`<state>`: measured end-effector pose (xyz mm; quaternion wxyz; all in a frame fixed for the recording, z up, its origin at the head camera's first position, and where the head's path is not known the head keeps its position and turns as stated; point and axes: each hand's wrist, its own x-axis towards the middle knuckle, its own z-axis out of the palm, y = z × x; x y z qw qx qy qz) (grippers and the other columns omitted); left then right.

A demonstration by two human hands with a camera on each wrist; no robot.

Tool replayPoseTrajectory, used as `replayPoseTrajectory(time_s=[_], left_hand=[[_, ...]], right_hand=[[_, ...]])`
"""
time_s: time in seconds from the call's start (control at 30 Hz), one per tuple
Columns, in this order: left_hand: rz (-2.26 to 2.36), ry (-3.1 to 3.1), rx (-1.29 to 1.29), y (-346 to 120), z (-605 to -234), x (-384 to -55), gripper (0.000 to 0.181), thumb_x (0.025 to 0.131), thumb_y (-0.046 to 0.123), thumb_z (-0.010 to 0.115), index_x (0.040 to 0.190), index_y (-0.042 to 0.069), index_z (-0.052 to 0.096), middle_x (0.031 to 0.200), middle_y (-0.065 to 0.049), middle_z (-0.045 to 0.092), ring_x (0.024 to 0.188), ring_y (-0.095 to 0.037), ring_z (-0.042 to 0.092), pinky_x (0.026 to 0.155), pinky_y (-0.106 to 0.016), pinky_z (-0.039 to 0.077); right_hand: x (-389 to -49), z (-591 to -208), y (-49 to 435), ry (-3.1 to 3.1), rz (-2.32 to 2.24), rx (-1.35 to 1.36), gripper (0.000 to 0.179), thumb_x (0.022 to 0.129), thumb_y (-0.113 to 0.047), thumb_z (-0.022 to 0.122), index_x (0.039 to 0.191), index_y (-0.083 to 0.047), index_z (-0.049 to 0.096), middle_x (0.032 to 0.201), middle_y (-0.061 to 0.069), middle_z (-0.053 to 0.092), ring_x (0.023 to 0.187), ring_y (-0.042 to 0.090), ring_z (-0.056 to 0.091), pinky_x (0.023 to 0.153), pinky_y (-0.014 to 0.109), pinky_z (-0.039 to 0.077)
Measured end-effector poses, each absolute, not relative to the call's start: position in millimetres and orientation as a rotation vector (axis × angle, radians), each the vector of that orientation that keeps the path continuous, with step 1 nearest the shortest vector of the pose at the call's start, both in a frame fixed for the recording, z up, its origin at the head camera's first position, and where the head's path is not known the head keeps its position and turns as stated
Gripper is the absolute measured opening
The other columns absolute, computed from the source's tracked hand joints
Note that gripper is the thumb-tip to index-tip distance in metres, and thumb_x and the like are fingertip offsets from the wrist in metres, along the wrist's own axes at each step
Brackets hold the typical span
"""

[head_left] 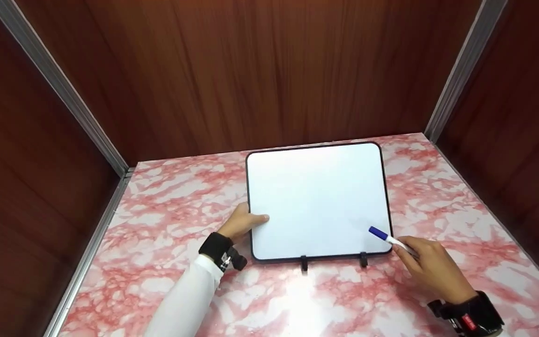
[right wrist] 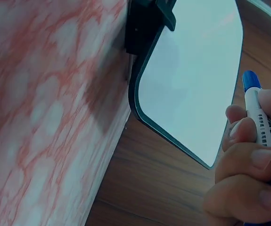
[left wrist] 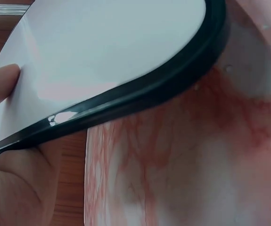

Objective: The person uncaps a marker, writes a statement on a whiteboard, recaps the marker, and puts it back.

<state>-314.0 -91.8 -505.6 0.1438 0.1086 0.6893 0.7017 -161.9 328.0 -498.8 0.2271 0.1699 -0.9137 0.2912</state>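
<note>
A whiteboard (head_left: 318, 201) with a thin black frame leans back on a stand, its lower edge caught by two black hooks (head_left: 304, 263). My left hand (head_left: 243, 222) grips the board's left edge, thumb on the white face and the other fingers behind it, mostly hidden. In the left wrist view the thumb (left wrist: 2, 84) lies flat on the blank surface. A white marker (right wrist: 260, 115) with a blue cap is held in my right hand (head_left: 431, 264), by the board's lower right corner. The cap (head_left: 378, 232) is on and points toward the board.
The board's stand rests on a table (head_left: 180, 196) with a red-and-white marbled top. Dark wood panels (head_left: 251, 75) rise behind and at both sides, joined by grey metal corner strips (head_left: 466, 70). Both wrists wear black straps (head_left: 473, 313).
</note>
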Motion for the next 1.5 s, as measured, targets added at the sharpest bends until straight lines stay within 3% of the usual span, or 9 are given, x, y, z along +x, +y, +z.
replayPoseTrajectory(time_s=[0.53,0.83,1.13,1.37,1.5], left_hand=[[2.012,1.971,0.325,-118.1,-510.5,-272.0,0.036,0.083,-0.002,0.065,0.117,-0.010,0.054,0.106,-0.022,0.065,0.094,-0.033,0.066,0.081,-0.044,0.056],[1.935,2.097,0.315,-123.8,-511.9,-265.8,0.029,0.083,0.005,0.068,0.107,-0.008,0.059,0.095,-0.019,0.069,0.084,-0.029,0.069,0.073,-0.042,0.058],[2.005,2.039,0.311,-121.8,-512.1,-264.9,0.047,0.085,0.004,0.068,0.128,-0.006,0.050,0.112,-0.021,0.064,0.095,-0.031,0.066,0.079,-0.043,0.056],[1.953,2.280,0.124,-125.5,-499.5,-264.3,0.067,0.087,0.019,0.072,0.137,-0.005,0.034,0.125,-0.025,0.053,0.106,-0.033,0.059,0.085,-0.042,0.053],[2.012,2.531,0.123,-124.1,-482.1,-256.1,0.069,0.088,0.024,0.072,0.137,-0.004,0.034,0.134,-0.024,0.045,0.122,-0.036,0.047,0.100,-0.043,0.043]], right_hand=[[-156.0,-487.4,284.9,-2.491,0.871,0.622,0.004,0.091,-0.013,0.069,0.094,-0.015,0.070,0.068,-0.017,0.048,0.054,0.001,0.042,0.047,0.014,0.035],[-160.0,-483.9,261.6,-2.499,0.880,0.693,0.007,0.091,-0.017,0.069,0.097,-0.014,0.072,0.070,-0.017,0.048,0.057,0.001,0.043,0.049,0.019,0.039],[-163.2,-477.8,252.8,-2.516,0.835,0.712,0.008,0.093,-0.021,0.067,0.098,-0.016,0.071,0.070,-0.018,0.046,0.055,0.000,0.040,0.047,0.019,0.036],[-166.5,-476.1,249.8,-2.546,0.814,0.704,0.013,0.093,-0.024,0.067,0.101,-0.015,0.071,0.070,-0.017,0.047,0.054,0.000,0.040,0.047,0.019,0.036],[-169.1,-475.3,247.3,-2.539,0.803,0.717,0.013,0.093,-0.024,0.067,0.101,-0.015,0.071,0.069,-0.017,0.045,0.053,0.000,0.038,0.046,0.019,0.035]])
